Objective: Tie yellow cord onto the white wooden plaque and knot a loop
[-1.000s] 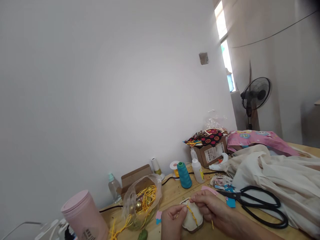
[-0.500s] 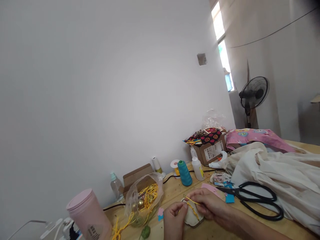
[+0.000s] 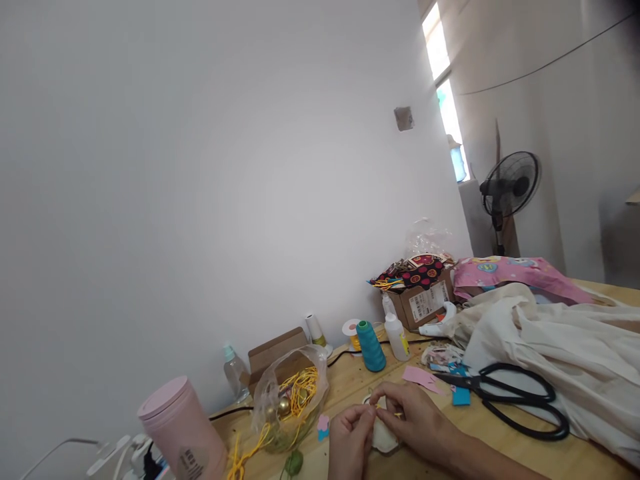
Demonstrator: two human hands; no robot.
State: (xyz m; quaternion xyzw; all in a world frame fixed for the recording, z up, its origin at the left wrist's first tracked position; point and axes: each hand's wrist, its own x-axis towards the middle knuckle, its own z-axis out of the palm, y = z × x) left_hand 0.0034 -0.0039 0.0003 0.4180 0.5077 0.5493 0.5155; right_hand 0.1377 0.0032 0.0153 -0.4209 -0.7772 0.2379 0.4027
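A small cream fabric pouch [image 3: 384,438] lies between my hands at the bottom of the head view. My left hand [image 3: 350,437] pinches its left upper edge, thumb and forefinger together. From the right, my right hand [image 3: 415,417] reaches over the pouch, its fingertips pinched on a yellow cord [image 3: 398,415]. Only short bits of that cord show, as the fingers cover most of it. Both sets of fingertips nearly meet at the pouch's top. A thin loop sticks up just above them.
Black scissors [image 3: 520,393] lie right of my hands, by white cloth [image 3: 530,340]. Beyond stand a teal thread cone [image 3: 371,347] and a glue bottle [image 3: 397,339]. Leftward are a plastic bag [image 3: 267,400] with yellow cord, a green ball [image 3: 294,461] and a pink canister [image 3: 183,427].
My right hand has shifted down and left over the pouch, closer to my left hand. The yellow cord seen along the pouch before is now mostly covered. My left hand has hardly moved.
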